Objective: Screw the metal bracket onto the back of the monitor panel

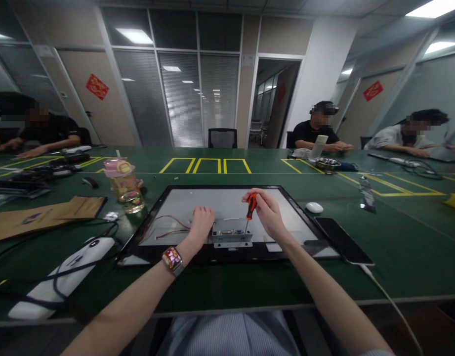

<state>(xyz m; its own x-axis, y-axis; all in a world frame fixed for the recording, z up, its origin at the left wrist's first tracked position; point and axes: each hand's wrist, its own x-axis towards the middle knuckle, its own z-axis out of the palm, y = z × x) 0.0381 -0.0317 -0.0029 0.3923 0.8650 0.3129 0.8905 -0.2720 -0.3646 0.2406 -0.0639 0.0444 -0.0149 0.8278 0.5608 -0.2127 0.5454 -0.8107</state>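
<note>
A flat monitor panel lies face down on the green table, its grey metal back up. A small metal bracket with ports sits at its near middle. My right hand is closed around a red-and-black screwdriver, held upright with the tip on the bracket. My left hand, a watch on its wrist, rests as a loose fist on the panel just left of the bracket. Thin coloured wires run across the panel's left part.
A pink-lidded bottle and brown envelopes lie to the left, with a white panda-shaped power strip and black cables. A phone with a cable and a white earbud case lie to the right. Three other people sit across the table.
</note>
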